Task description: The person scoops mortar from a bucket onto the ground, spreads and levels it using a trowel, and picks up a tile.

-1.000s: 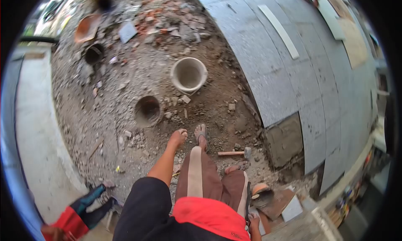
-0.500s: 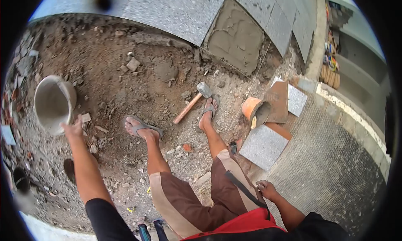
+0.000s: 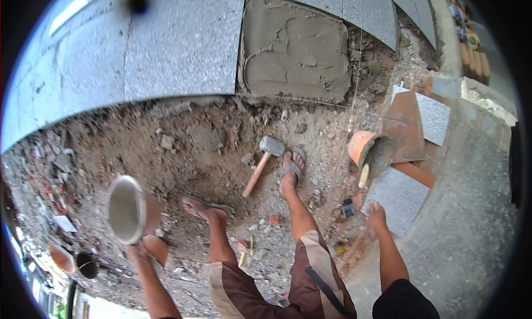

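A pale, mortar-stained bucket (image 3: 123, 211) hangs tilted at the left, its mouth facing left. My left hand (image 3: 139, 251) grips its lower rim; the fingers are partly hidden. At the right, my right hand (image 3: 376, 215) is over the left corner of a loose grey speckled tile (image 3: 400, 200). Its fingers are blurred, so their grip is unclear. An orange bucket (image 3: 363, 147) lies on its side above that tile, with grey mortar at its mouth and a pale-handled tool (image 3: 363, 176) beside it.
A mallet (image 3: 271, 147) lies on the dirt between the feet. Wet mortar (image 3: 296, 50) fills a square beside laid grey tiles (image 3: 183, 47). A taut string (image 3: 360, 47) crosses nearby. Brown boards (image 3: 403, 125) lie at the right; another orange container (image 3: 61, 258) is at lower left.
My left hand has taken hold of the pale bucket, which has moved right and nearer. The right hand has moved from beside the shorts out to the loose tile. The view has shifted.
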{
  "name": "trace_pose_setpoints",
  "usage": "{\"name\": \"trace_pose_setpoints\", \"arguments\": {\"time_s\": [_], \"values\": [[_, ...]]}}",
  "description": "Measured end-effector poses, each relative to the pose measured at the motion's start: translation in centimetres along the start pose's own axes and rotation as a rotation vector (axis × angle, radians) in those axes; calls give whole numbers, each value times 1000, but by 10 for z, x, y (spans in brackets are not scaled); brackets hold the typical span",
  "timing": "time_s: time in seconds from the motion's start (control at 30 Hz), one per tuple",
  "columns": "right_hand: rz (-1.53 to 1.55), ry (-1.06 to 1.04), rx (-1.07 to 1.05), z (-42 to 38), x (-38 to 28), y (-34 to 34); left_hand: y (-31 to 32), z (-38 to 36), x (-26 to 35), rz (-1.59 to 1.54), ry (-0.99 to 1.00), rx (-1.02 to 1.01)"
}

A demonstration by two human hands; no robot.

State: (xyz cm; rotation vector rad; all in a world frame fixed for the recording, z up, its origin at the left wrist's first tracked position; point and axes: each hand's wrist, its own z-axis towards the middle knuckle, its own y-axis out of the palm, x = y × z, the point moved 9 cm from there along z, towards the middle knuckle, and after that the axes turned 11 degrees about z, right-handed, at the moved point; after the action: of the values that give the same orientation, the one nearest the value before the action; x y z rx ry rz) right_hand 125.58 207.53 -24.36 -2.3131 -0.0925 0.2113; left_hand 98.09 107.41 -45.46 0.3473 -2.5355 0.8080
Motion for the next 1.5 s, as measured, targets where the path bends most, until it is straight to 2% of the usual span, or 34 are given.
{"name": "trace_pose_setpoints", "arguments": {"time_s": [0.03, 0.07, 0.1, 0.17, 0.23, 0.27, 0.3, 0.33, 0.37, 0.43, 0.47, 0.53, 0.57, 0.67, 0.77, 0.8, 0.83, 0.9, 0.97, 1.0, 1.07, 1.13, 1.17, 1.23, 1.27, 1.3, 1.37, 1.4, 1.47, 1.5], "values": [[-87, 44, 67, 17, -15, -8, 74, -128, 50, -165, -94, 134], [-101, 16, 102, 37, -33, -13, 92, -169, 52, 52, -108, 50], [-110, -8, 140, 54, -41, -14, 89, -183, 37, 131, -47, 56], [-6, 71, 100, 106, -4, 5, 127, -264, 43, 220, 28, 56], [67, 182, 32, 142, 13, 28, 158, -331, 32, 206, -99, 2], [96, 253, 2, 155, 28, 41, 162, -343, 20, 355, -26, -56], [177, 323, -47, 165, 38, 53, 185, -374, 20, 281, -95, -132], [252, 396, -92, 173, 47, 65, 220, -409, 30, 319, -75, -292], [196, 363, -68, 185, 49, 67, 230, -430, 30, 386, -64, -275], [77, 325, 4, 196, 60, 62, 248, -453, 37, 751, 196, -404], [62, 379, -24, 185, 45, 46, 257, -465, 40, 915, 344, -436], [109, 433, 9, 173, 42, 21, 290, -515, 43, 640, 80, -468], [170, 411, 67, 173, 60, 21, 304, -534, 45, 672, 100, -489], [915, 481, 111, 106, 5, -43, 338, -571, 55, 772, 220, -638], [1095, 244, 292, 99, 53, -19, 369, -593, 72, 957, 399, -723], [1275, 602, 218, 88, 63, 10, 374, -597, 75, 974, 394, -708], [1452, 683, 57, 98, 69, 39, 378, -601, 77, 990, 389, -693], [1855, 802, 24, 92, 78, 67, 380, -598, 81, 897, 267, -647], [1941, 723, 37, 71, 36, 31, 380, -599, 88, 892, 329, -583], [1942, 623, -8, 62, 21, 16, 375, -597, 89, 890, 351, -559], [1872, 444, -73, 50, -6, 3, 381, -602, 109, 1379, 795, -520], [1720, 289, -121, 39, -46, -3, 377, -592, 109, 1231, 354, -517], [1710, 350, -262, 24, -95, -15, 378, -584, 111, 1114, 414, -527], [1423, 339, -277, 34, -105, 21, 370, -557, 111, 956, 510, -540], [1081, 207, -172, 42, -134, 15, 365, -545, 111, 915, 546, -544], [698, 186, -219, 46, -162, 18, 359, -532, 110, 949, 561, -550], [458, -208, -124, 62, -238, 39, 370, -510, 134, 942, 558, -574], [480, -244, -159, 64, -268, 54, 368, -508, 146, 897, 516, -578], [499, -352, -253, 82, -352, 73, 358, -499, 164, 788, 246, -557], [506, -418, -308, 95, -387, 90, 351, -493, 178, 781, 199, -538]]}}
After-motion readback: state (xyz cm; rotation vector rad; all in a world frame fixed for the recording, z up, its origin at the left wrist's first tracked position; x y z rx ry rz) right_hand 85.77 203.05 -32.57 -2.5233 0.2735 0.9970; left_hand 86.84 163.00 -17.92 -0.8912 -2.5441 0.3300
